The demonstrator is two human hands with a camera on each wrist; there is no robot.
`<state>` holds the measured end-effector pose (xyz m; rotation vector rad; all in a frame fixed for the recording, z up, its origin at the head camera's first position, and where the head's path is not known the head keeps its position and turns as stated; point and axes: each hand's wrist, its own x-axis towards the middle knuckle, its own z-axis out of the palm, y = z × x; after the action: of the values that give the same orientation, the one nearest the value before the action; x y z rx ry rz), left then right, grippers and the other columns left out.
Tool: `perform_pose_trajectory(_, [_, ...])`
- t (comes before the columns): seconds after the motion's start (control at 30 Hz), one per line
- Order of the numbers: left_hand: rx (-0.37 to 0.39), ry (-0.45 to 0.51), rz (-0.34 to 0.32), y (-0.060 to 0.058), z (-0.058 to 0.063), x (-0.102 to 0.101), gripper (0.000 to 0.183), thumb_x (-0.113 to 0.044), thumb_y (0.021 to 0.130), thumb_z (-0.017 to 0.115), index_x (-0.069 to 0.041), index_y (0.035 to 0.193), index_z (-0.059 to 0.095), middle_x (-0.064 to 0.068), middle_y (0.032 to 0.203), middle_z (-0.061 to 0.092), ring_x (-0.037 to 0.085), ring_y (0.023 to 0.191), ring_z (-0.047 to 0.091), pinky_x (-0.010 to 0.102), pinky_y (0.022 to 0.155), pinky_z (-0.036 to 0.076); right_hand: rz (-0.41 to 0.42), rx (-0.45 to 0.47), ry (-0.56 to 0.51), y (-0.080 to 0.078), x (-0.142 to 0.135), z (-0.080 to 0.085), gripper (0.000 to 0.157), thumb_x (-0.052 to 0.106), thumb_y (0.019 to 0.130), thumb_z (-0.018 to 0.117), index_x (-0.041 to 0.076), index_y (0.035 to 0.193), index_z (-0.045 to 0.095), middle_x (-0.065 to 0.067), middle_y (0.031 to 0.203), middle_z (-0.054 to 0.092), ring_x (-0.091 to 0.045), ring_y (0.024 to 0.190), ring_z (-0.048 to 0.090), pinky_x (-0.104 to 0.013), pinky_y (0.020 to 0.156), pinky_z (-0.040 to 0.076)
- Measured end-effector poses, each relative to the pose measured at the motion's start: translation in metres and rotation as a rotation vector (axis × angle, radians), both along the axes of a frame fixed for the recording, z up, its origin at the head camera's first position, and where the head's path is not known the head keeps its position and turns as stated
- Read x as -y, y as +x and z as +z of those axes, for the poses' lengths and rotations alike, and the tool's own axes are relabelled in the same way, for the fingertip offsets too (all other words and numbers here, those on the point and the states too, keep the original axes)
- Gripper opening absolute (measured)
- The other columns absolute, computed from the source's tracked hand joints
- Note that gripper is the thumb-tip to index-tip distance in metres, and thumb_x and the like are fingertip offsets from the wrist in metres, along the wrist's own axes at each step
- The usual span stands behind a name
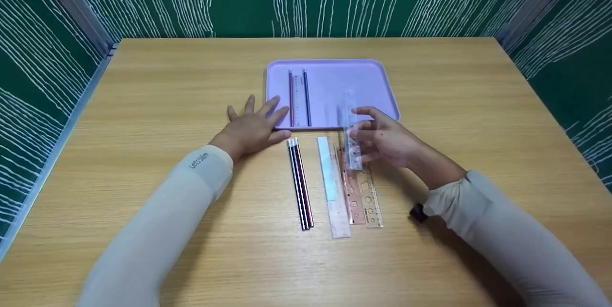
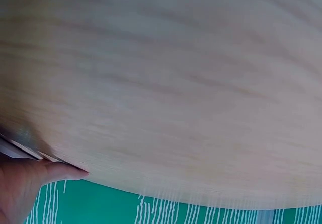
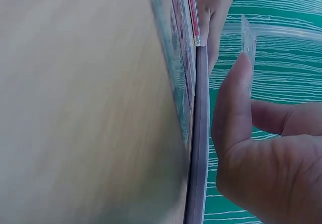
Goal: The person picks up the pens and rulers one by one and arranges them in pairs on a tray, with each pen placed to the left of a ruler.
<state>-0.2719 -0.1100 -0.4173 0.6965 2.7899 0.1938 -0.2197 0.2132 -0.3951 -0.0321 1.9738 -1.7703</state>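
Fingers of the right hand (image 1: 387, 142) are pinching one see-through ruler (image 1: 354, 156), the thumb pressing from one side and the fingertips from the other, with the remaining fingers curving loosely. Taking the tray (image 1: 368, 87) as our clock's centre, we are seeing that hand working between four and five o'clock and its ruler hanging clear of the surface at five, as the right wrist view is also showing. At eight o'clock the left hand (image 1: 251, 130) is spreading its five fingers well apart and gripping nothing; two of them are reaching over the tray's near corner. Its thumb is pointing at the bundle's top ends, though we are not able to tell whether it is touching them.

Counting, we are finding one lilac tray holding two pencils, a reddish one (image 1: 291, 99) and a dark one (image 1: 307, 101), with one clear ruler (image 1: 299, 106) lying between them, all three sitting side by side at nine o'clock. On the table (image 1: 167, 87), between six and seven, we are counting three striped pencils (image 1: 300, 185) lying together. Around half past five we are making out three rulers: a whitish one (image 1: 339, 216) showing a light-blue strip, a pink one (image 1: 355, 202) and a yellowish one (image 1: 372, 209); their upper ends are crowding together, so another may be hiding there.
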Motion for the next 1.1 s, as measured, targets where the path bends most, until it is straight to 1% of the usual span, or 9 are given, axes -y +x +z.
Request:
perform_pose_trajectory(0.2, [0.0,0.001,0.001,0.0,-0.001,0.001,0.077,-0.079,0.097,0.026,-0.042,0.163,0.011,-0.007,0.174,-0.003,0.052,0.155,-0.008,0.086,0.108,0.0,-0.005,-0.017,0.005,-0.016,0.011,0.002,0.065,0.007,0.102,0.057,0.017,0.158,0.025,-0.007,0.117,0.05,-0.018,0.089,0.061,-0.04,0.073,0.063])
perform_pose_trajectory(0.3, [0.006,0.005,0.001,0.0,-0.001,0.002,0.077,-0.078,0.097,0.027,-0.042,0.163,0.011,-0.006,0.174,-0.003,0.052,0.155,-0.008,0.087,0.108,-0.001,-0.013,-0.022,0.002,-0.023,0.015,0.002,0.063,0.007,0.102,0.057,0.019,0.157,0.027,-0.007,0.117,0.05,-0.019,0.09,0.061,-0.041,0.073,0.063])
perform_pose_trajectory(0.47, [0.008,0.013,-0.001,-0.001,-0.001,0.002,0.077,-0.078,0.097,0.027,-0.043,0.163,0.011,-0.006,0.174,-0.003,0.053,0.155,-0.008,0.087,0.108,-0.002,-0.032,-0.04,0.009,-0.031,0.022,0.001,0.063,0.006,0.101,0.059,0.021,0.155,0.031,-0.007,0.114,0.051,-0.016,0.087,0.058,-0.035,0.066,0.06])
perform_pose_trajectory(0.53, [0.007,0.017,-0.002,-0.001,-0.001,0.002,0.077,-0.078,0.097,0.027,-0.043,0.163,0.011,-0.007,0.174,-0.003,0.053,0.155,-0.008,0.087,0.108,-0.002,-0.029,-0.048,0.025,-0.034,0.025,0.0,0.064,0.007,0.101,0.06,0.02,0.157,0.03,-0.007,0.115,0.051,-0.016,0.087,0.057,-0.033,0.065,0.059])
perform_pose_trajectory(0.67, [0.004,0.017,-0.003,-0.001,-0.001,0.001,0.077,-0.078,0.097,0.028,-0.043,0.163,0.012,-0.007,0.174,-0.002,0.053,0.155,-0.008,0.087,0.108,-0.001,-0.026,-0.057,0.058,-0.04,0.028,-0.001,0.067,0.008,0.101,0.06,0.02,0.159,0.028,-0.008,0.12,0.052,-0.02,0.09,0.058,-0.035,0.069,0.059])
perform_pose_trajectory(0.83, [0.004,0.006,-0.004,0.0,-0.001,0.001,0.077,-0.078,0.097,0.027,-0.043,0.163,0.011,-0.007,0.174,-0.003,0.053,0.155,-0.008,0.087,0.108,0.0,-0.028,-0.053,0.092,-0.047,0.033,0.0,0.067,0.011,0.102,0.059,0.022,0.16,0.027,-0.009,0.124,0.052,-0.025,0.096,0.063,-0.04,0.076,0.06])
perform_pose_trajectory(0.97, [0.005,-0.002,0.0,0.0,0.0,0.001,0.077,-0.078,0.097,0.026,-0.043,0.163,0.011,-0.007,0.174,-0.004,0.053,0.155,-0.008,0.087,0.108,-0.001,-0.037,-0.047,0.115,-0.053,0.038,0.001,0.067,0.013,0.103,0.059,0.024,0.16,0.027,-0.01,0.127,0.053,-0.028,0.1,0.065,-0.04,0.077,0.061])
perform_pose_trajectory(1.1, [0.007,-0.008,-0.001,-0.001,0.0,0.0,0.078,-0.08,0.096,0.025,-0.044,0.163,0.009,-0.008,0.174,-0.004,0.053,0.155,-0.008,0.087,0.107,-0.001,-0.049,-0.054,0.13,-0.06,0.043,0.002,0.068,0.015,0.103,0.059,0.023,0.161,0.026,-0.009,0.125,0.053,-0.027,0.1,0.064,-0.039,0.077,0.06])
